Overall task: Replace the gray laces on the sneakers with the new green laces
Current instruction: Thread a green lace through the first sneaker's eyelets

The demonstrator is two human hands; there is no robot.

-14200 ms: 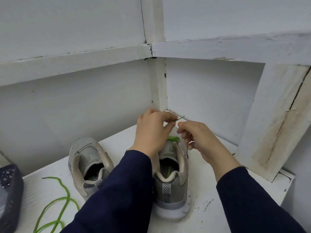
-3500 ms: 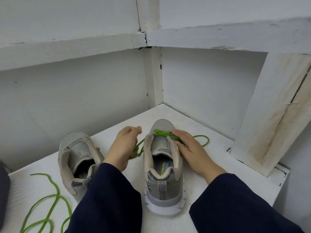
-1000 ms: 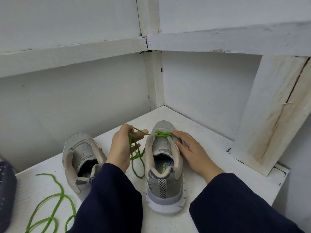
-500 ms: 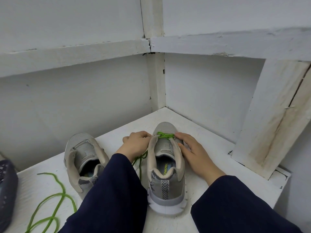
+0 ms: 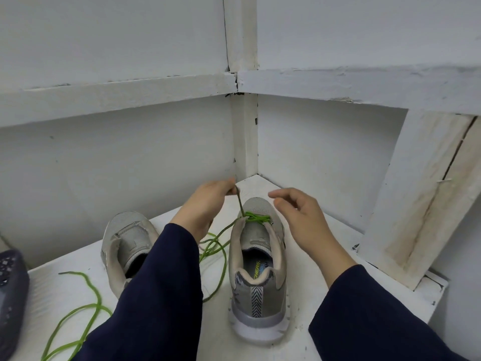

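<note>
The green lace point(image 5: 254, 219) is crossing the lowest eyelets of the gray sneaker point(image 5: 257, 285), bunching in a few strands at the toe end of the tongue. That sneaker is standing upright in the middle of the white shelf point(image 5: 325, 259), heel toward the camera and toe pointing into the corner.

1 end of the lace is running up and left from the eyelets, pulled straight. The left hand point(image 5: 205, 204) is pinching it between thumb and fingertips, just above and left of the toe. The rest of the lace is trailing off the shoe's left side and looping loosely on the shelf between the sneaker and the dark blue left sleeve point(image 5: 161, 287).

The right hand point(image 5: 304, 220) is hovering over the shoe's right edge with its fingers loosely curled and spread, gripping nothing. As far as I can tell it is touching neither shoe nor lace.

Moving out, a 2nd gray sneaker point(image 5: 125, 241) is sitting to the left, heel also toward us and partly covered by the left sleeve. A 2nd green lace point(image 5: 78, 316) is lying in loose curves on the shelf at lower left, near that shoe. A dark perforated object point(image 5: 10, 295) is poking in at the left edge, and I cannot tell what it is. On the right a stained white board point(image 5: 421, 204) is leaning against the wall, and a white post point(image 5: 244, 139) is running up the corner behind the shoes.
</note>
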